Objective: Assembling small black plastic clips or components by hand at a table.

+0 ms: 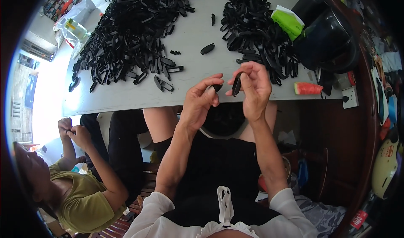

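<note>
Both my hands are raised at the near edge of the table, a little apart. Between the thumb and fingers of my left hand (198,101) is a small dark plastic piece (217,87), mostly covered by the fingertips. My right hand (255,93) pinches an oblong black plastic part (237,84), held upright with its long side showing. Beyond them a single black part (207,48) lies by itself on the grey-white table (191,70). A large heap of similar black parts (126,36) spreads to the left, and a smaller heap (252,27) is behind my right hand.
A black container (326,40) and a green-and-white packet (288,22) stand at the right. A piece of watermelon (308,88) lies near the right front edge, by a white power socket (350,98). At left sits a co-worker in an olive shirt (90,206), hands raised.
</note>
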Available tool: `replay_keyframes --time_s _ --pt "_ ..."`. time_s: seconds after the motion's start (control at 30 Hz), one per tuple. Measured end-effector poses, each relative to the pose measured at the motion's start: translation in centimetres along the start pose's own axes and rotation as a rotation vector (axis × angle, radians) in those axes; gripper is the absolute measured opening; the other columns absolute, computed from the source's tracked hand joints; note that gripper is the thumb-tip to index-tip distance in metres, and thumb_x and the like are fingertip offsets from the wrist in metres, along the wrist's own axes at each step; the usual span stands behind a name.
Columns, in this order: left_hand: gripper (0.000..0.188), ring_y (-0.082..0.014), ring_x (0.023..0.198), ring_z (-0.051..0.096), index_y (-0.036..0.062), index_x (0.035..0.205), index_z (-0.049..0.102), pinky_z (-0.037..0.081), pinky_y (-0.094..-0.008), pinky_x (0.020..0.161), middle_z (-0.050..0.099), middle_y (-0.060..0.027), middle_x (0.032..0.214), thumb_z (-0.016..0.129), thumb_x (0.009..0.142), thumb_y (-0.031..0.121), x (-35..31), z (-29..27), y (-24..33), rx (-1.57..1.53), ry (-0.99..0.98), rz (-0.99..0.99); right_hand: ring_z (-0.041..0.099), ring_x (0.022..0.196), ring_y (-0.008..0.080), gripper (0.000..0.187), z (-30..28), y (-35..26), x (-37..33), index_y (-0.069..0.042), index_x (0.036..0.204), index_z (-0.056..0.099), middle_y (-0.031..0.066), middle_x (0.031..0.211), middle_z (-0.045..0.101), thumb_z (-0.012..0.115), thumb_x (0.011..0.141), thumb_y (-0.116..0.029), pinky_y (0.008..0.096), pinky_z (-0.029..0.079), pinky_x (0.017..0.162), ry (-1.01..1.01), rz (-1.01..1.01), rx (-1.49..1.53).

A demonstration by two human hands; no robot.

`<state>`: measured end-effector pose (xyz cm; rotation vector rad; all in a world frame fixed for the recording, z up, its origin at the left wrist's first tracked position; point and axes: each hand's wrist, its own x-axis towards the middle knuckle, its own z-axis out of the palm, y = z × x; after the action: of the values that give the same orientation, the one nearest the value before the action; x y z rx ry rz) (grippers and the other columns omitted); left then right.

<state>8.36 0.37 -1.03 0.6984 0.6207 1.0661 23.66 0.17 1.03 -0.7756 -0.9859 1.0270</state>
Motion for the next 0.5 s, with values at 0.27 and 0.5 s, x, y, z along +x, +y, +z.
replay_keyframes --time_s 0.27,0.5 --pt "0.03 -0.0071 0.049 0.044 0.0046 0.095 0.058 0.032 -0.019 0.044 0.06 -0.0065 0.077 0.05 0.096 0.034 -1.9 1.1 -3.2 0.011 -0.01 -0.004 0.06 0.075 0.016 0.012 1.0 1.7 -3.0 0.002 0.099 0.051 0.0105 0.096 0.054 0.057 0.09 -0.003 0.0279 0.052 0.062 0.056 -0.312 -0.198" --pt "0.039 -0.0049 0.048 0.036 0.0062 0.087 0.052 0.027 -0.0189 0.042 0.046 0.0008 0.06 0.041 0.099 0.042 -2.3 1.1 -2.3 0.374 0.113 0.004 0.057 0.068 0.0329 0.019 -0.3 -2.0 -4.1 0.001 0.094 0.05 0.0164 0.087 0.053 0.063 0.08 0.003 0.0368 0.048 0.059 -0.241 -0.284 -0.841"
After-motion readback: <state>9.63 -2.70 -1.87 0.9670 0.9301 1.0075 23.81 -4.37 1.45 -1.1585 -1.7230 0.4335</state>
